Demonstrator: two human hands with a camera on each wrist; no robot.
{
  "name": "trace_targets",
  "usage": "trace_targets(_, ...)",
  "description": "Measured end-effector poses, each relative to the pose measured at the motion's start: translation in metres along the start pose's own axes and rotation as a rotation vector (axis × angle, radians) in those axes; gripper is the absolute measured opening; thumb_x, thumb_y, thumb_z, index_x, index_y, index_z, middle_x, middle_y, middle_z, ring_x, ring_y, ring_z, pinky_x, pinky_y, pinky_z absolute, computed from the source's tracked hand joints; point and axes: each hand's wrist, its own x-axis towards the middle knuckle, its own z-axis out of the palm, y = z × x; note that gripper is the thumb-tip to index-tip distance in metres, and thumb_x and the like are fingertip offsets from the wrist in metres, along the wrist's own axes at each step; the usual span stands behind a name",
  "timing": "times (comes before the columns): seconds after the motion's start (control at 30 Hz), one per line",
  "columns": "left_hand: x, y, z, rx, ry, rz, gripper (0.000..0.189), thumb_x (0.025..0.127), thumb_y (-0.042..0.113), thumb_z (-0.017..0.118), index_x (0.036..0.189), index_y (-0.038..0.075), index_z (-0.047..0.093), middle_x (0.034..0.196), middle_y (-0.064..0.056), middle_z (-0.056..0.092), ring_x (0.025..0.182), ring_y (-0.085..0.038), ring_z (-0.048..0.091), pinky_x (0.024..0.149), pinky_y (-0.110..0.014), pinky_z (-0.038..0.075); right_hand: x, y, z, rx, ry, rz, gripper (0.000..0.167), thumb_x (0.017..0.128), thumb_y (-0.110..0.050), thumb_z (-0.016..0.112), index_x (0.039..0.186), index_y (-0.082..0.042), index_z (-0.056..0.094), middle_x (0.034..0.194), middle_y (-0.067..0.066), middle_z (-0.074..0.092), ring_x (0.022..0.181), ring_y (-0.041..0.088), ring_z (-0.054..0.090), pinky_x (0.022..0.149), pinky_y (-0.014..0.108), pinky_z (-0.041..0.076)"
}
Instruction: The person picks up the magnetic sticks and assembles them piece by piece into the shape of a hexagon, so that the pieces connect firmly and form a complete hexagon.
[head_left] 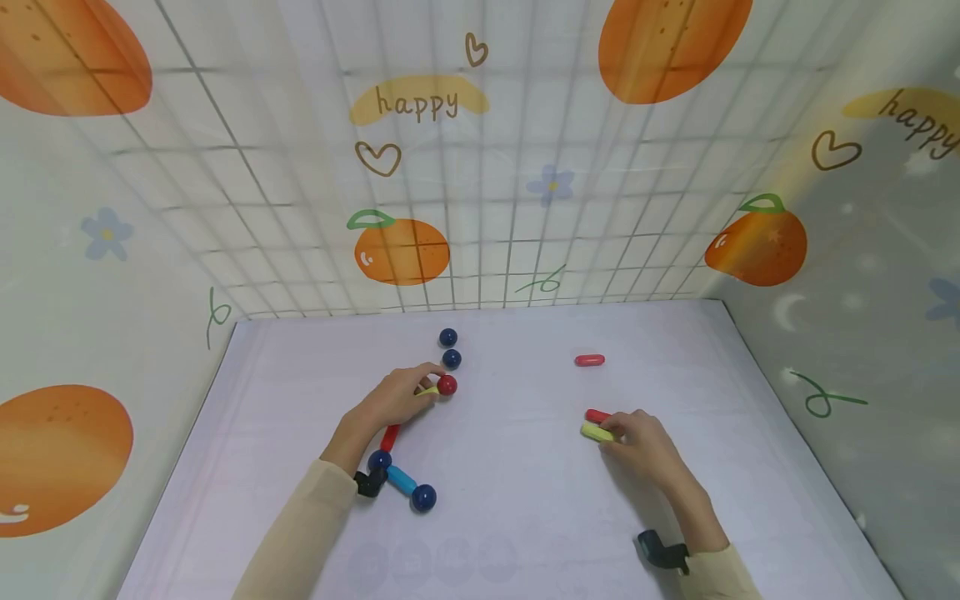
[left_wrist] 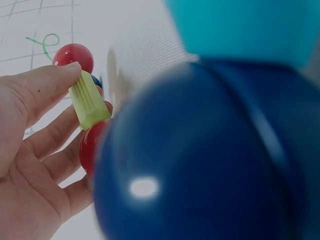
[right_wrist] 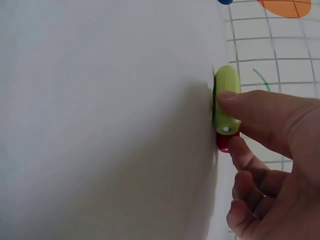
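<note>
My left hand (head_left: 393,398) pinches a yellow-green toy building rod (left_wrist: 89,102) between thumb and fingers. One red ball (head_left: 447,385) sits at the rod's far end; another red ball (left_wrist: 93,145) is at its near end. From there a red rod (head_left: 390,437), a dark blue ball (head_left: 380,460), a light blue rod (head_left: 402,480) and a second dark blue ball (head_left: 423,498) run on in a bent chain beneath my left wrist. At the right, my right hand (head_left: 643,448) grips a second yellow-green rod (right_wrist: 227,80), right beside a red rod (head_left: 596,415) on the table.
Two loose dark blue balls, a nearer ball (head_left: 452,358) and a farther ball (head_left: 447,337), lie beyond my left hand. A pinkish-red rod (head_left: 589,360) lies farther back on the right. Printed curtains (head_left: 480,192) surround the white table (head_left: 517,500) at the back and sides.
</note>
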Motion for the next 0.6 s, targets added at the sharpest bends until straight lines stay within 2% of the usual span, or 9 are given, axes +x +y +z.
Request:
trace_targets(0.17, 0.000, 0.001, -0.001, 0.012, 0.000, 0.002, 0.043, 0.096, 0.020, 0.068, 0.136, 0.027, 0.058, 0.110, 0.001, 0.069, 0.102, -0.020, 0.063, 0.090, -0.043, 0.053, -0.001, -0.005, 0.000, 0.019, 0.032, -0.044, 0.023, 0.085, -0.009, 0.078, 0.107, -0.008, 0.074, 0.094, 0.004, 0.062, 0.083, 0.021, 0.053, 0.071, 0.037, 0.047)
trace_targets(0.3, 0.000, 0.003, -0.002, 0.026, -0.009, 0.002, 0.043, 0.095, 0.020, 0.069, 0.136, 0.027, 0.058, 0.109, 0.000, 0.070, 0.102, -0.021, 0.064, 0.090, -0.044, 0.053, 0.002, -0.013, 0.002, 0.075, 0.070, -0.131, 0.023, 0.085, -0.005, 0.078, 0.107, -0.007, 0.075, 0.093, 0.003, 0.063, 0.082, 0.020, 0.054, 0.070, 0.035, 0.047)
trace_targets(0.43, -0.001, 0.006, -0.004, 0.030, -0.010, -0.003, 0.043, 0.095, 0.018, 0.069, 0.136, 0.026, 0.058, 0.110, -0.001, 0.070, 0.102, -0.022, 0.064, 0.090, -0.045, 0.053, 0.010, -0.025, 0.009, 0.109, 0.101, -0.219, 0.021, 0.085, -0.003, 0.077, 0.105, -0.008, 0.075, 0.088, 0.000, 0.062, 0.079, 0.017, 0.053, 0.070, 0.032, 0.047)
trace_targets(0.6, -0.003, 0.008, -0.005, 0.031, -0.010, -0.012, 0.043, 0.095, 0.018, 0.070, 0.136, 0.026, 0.059, 0.111, -0.002, 0.069, 0.103, -0.023, 0.063, 0.091, -0.046, 0.053, 0.026, -0.047, 0.023, 0.152, 0.107, -0.263, 0.022, 0.084, -0.005, 0.077, 0.106, -0.010, 0.075, 0.088, 0.001, 0.062, 0.077, 0.018, 0.051, 0.066, 0.031, 0.044)
